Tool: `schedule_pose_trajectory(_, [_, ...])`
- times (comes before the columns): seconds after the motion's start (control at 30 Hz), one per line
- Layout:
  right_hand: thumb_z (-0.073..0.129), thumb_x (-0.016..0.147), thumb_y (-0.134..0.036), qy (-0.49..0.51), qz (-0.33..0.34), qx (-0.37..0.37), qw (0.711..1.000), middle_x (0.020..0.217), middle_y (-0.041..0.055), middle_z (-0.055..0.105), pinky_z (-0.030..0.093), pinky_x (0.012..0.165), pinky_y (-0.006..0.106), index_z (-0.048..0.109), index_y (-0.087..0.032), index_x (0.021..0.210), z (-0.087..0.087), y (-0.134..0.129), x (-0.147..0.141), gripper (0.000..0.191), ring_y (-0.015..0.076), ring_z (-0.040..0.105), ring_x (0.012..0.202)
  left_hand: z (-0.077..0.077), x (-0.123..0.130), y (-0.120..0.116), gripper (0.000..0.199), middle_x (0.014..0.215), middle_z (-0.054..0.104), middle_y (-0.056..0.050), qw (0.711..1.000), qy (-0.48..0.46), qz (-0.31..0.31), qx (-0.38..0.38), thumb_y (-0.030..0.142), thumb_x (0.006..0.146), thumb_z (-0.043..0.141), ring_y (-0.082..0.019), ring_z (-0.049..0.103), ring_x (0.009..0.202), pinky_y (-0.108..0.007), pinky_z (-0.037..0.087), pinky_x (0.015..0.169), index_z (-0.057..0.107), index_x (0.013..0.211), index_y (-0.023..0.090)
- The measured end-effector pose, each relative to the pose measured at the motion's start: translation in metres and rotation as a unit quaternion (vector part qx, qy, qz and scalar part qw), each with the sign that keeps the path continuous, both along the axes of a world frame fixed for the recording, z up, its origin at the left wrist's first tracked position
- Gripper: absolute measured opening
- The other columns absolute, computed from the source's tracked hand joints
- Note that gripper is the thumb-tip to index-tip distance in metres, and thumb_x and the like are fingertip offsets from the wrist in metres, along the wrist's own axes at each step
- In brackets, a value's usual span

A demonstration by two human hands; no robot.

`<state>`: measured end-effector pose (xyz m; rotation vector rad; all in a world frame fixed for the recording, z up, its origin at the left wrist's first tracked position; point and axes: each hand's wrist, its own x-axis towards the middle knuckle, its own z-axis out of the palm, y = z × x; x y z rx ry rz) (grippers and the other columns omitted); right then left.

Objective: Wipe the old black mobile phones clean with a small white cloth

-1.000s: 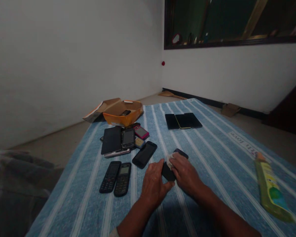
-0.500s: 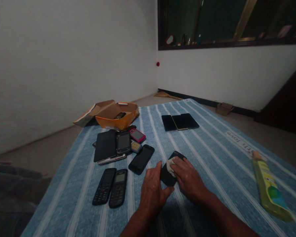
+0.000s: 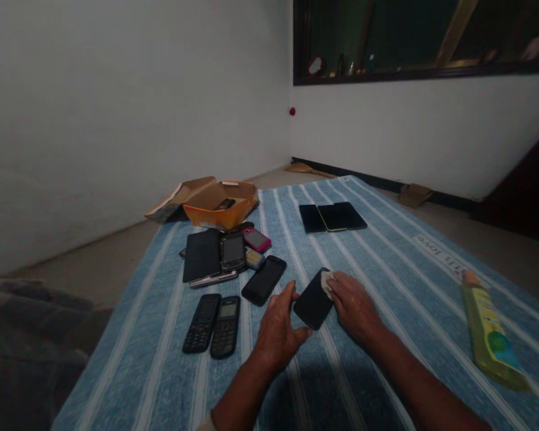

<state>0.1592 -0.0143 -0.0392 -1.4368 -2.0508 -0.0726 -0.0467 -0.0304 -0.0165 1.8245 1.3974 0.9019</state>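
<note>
A black smartphone (image 3: 313, 303) lies tilted on the striped cloth in front of me, its dark face up. My left hand (image 3: 278, 328) steadies it from the left, with thumb and fingers spread around the near and left edges. A small white wipe (image 3: 327, 284) is pinched in my right hand (image 3: 354, 306) and pressed on the phone's far right edge. Just left of my hands rests another black smartphone (image 3: 265, 280). Two keypad phones, one black (image 3: 202, 323) and one with a grey screen (image 3: 226, 327), lie side by side nearer to me.
An open orange cardboard box (image 3: 224, 215) stands at the far left, a phone inside. Several phones and a dark tablet-like slab (image 3: 202, 256) are heaped before it. Three dark flat devices (image 3: 333, 217) lie farther back. A bottle of yellow-green liquid (image 3: 491, 335) lies at right.
My right hand has slid the wipe from the middle of the phone to its far right edge, uncovering most of the dark face. My left hand stays at the phone's left side.
</note>
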Motion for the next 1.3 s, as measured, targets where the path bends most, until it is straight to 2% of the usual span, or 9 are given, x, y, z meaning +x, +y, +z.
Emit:
schedule_pose_trajectory(0.4, [0.043,0.088,-0.007,-0.021,0.117,-0.013,0.993,0.13,0.0121,0.06,0.036,0.107,0.053,0.061,-0.018,0.122,0.004,-0.025,-0.031,0.04,0.0268,0.048,0.129,0.0,0.0,-0.004,0.088,0.118,0.062,-0.008,1.0,0.019,0.002,0.001,0.009,0.058,0.074,-0.027,0.054,0.112,-0.045,0.042,0.102,0.042,0.14,0.02])
schedule_pose_trajectory(0.67, [0.042,0.09,-0.01,-0.021,0.071,0.002,0.997,0.125,0.0134,0.063,0.037,0.105,0.056,0.063,-0.017,0.117,0.003,-0.013,-0.02,0.035,0.0279,0.053,0.123,0.005,0.001,-0.007,0.086,0.12,0.063,-0.01,0.999,0.043,-0.004,-0.004,0.013,0.06,0.076,-0.031,0.052,0.112,-0.048,0.041,0.101,0.043,0.139,0.017])
schedule_pose_trajectory(0.83, [0.048,0.091,-0.018,-0.028,0.107,0.004,0.994,0.129,0.0122,0.061,0.038,0.106,0.054,0.063,-0.019,0.118,-0.001,-0.02,-0.027,0.031,0.0281,0.05,0.127,0.004,0.002,-0.008,0.085,0.121,0.062,-0.012,0.999,0.054,-0.006,-0.005,0.014,0.061,0.075,-0.03,0.052,0.113,-0.046,0.043,0.1,0.042,0.14,0.014])
schedule_pose_trajectory(0.97, [0.046,0.093,-0.018,-0.044,0.135,-0.007,0.99,0.134,0.0103,0.058,0.038,0.105,0.054,0.061,-0.021,0.122,-0.002,-0.023,-0.031,0.033,0.0272,0.049,0.129,0.002,0.003,-0.008,0.081,0.126,0.059,-0.013,0.997,0.076,-0.009,0.003,0.017,0.065,0.073,-0.031,0.05,0.117,-0.049,0.041,0.103,0.041,0.14,0.015])
schedule_pose_trajectory(1.13, [0.044,0.093,-0.016,-0.042,0.127,-0.008,0.991,0.129,0.0105,0.061,0.038,0.105,0.055,0.061,-0.021,0.122,0.0,-0.018,-0.03,0.033,0.0268,0.052,0.125,0.002,0.002,-0.008,0.08,0.124,0.059,-0.012,0.996,0.09,-0.016,0.011,0.019,0.067,0.073,-0.031,0.05,0.114,-0.051,0.042,0.1,0.04,0.139,0.016])
schedule_pose_trajectory(1.3, [0.045,0.093,-0.017,-0.016,0.09,0.001,0.996,0.126,0.011,0.063,0.036,0.106,0.054,0.064,-0.02,0.117,-0.002,-0.009,-0.021,0.031,0.0259,0.053,0.125,0.004,0.008,-0.011,0.081,0.121,0.058,-0.011,0.994,0.104,-0.021,0.028,0.022,0.065,0.076,-0.031,0.05,0.112,-0.051,0.043,0.098,0.04,0.137,0.019])
